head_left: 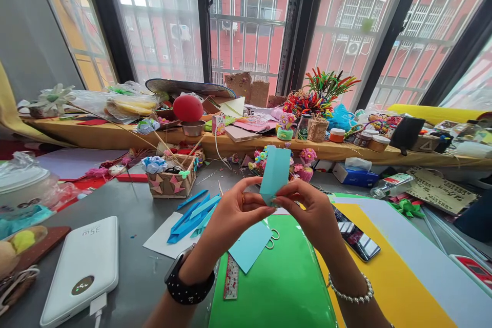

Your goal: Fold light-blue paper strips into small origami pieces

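Both hands hold one folded light blue paper (275, 174) upright over the table's middle. My left hand (244, 204) pinches its lower left edge, with a ring and a dark watch showing. At the lower right corner, the fingers of my right hand (302, 202) are closed on the same paper. Beneath the hands a light blue sheet (249, 247) lies on a green mat (274, 282), beside scissors (272, 239) and a small patterned ruler (231, 278). Folded blue paper strips (194, 218) rest on a white sheet (159, 237) to the left.
A white power bank (82, 266) with a cable lies at left. Behind the strips stands a decorated cardboard box (171, 184). A phone (355, 233) rests on yellow paper (374, 266) at right. Craft items crowd the windowsill shelf (246, 146).
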The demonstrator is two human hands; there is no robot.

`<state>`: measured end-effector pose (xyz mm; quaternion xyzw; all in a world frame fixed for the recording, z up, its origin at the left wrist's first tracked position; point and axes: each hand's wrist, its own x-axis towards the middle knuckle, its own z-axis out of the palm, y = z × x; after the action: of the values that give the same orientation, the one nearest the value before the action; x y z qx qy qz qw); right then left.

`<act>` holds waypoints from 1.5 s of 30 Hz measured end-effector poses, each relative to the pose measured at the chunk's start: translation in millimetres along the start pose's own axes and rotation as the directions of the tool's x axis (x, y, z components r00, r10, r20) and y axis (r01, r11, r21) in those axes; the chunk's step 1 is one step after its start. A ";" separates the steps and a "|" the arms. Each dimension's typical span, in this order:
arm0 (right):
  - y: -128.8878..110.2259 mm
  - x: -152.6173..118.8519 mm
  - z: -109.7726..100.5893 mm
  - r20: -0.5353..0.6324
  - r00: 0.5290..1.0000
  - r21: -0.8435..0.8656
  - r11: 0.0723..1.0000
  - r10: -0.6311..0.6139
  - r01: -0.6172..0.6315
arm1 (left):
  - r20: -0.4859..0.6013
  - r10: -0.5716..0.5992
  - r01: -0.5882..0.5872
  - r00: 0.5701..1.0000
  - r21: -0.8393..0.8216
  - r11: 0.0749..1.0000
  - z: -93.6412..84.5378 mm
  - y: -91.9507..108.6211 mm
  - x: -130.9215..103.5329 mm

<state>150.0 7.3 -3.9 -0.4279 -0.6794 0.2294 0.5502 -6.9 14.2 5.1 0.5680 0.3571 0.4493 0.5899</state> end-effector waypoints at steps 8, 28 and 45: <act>-3.2 -2.6 3.8 -0.006 1.000 0.054 0.998 0.019 -0.018 | -0.017 0.038 -0.039 0.999 -0.041 0.998 5.3 -0.4 -0.4; -2.7 -3.8 9.3 -0.039 0.992 0.155 0.982 0.117 -0.109 | -0.013 0.025 -0.026 1.000 -0.146 0.989 8.8 -2.1 1.2; -6.2 -3.0 1.0 -0.002 0.999 -0.083 0.996 0.038 -0.038 | -0.051 -0.014 0.013 0.999 -0.030 0.999 -2.7 0.5 3.2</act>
<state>147.1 1.7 -1.0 -0.4633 -0.6798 0.2113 0.5277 -8.4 18.2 5.7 0.5452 0.3693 0.4648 0.5919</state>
